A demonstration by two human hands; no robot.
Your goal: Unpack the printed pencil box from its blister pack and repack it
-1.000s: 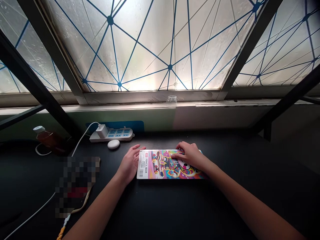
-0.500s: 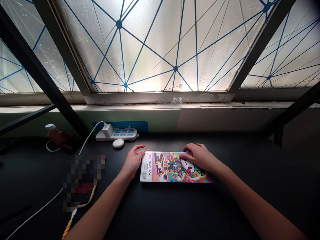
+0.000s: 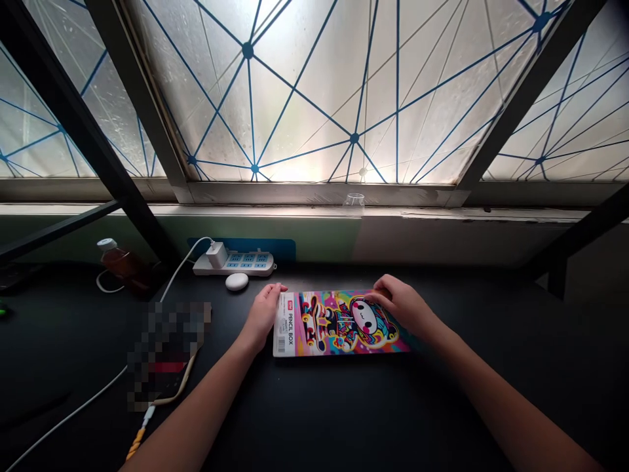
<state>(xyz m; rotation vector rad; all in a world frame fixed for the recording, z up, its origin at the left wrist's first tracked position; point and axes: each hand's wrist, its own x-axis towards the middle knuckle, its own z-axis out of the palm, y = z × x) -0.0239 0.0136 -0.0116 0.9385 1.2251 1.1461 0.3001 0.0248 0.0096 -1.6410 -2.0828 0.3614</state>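
Observation:
A flat, colourful pencil box [image 3: 339, 328] with a cartoon figure on a skateboard lies lengthwise before me on the black table, its white label strip at the left. My left hand [image 3: 264, 316] is closed on its far left corner, thumb along the edge. At the far edge, right of the middle, my right hand [image 3: 403, 305] pinches the box between thumb and curled fingers. Some fingertips of both hands are hidden behind the box.
A white power strip [image 3: 236, 264] with a plugged-in charger and a white rounded object [image 3: 236, 282] stand at the back. Left are a bottle [image 3: 125, 265], a blurred-out device [image 3: 170, 354] and cables. A clear cup [image 3: 354, 200] sits on the sill.
My right hand has shifted from lying over the box's face to gripping its far edge, uncovering the cartoon's face. The left fingers have closed in on the corner. The view has shifted slightly.

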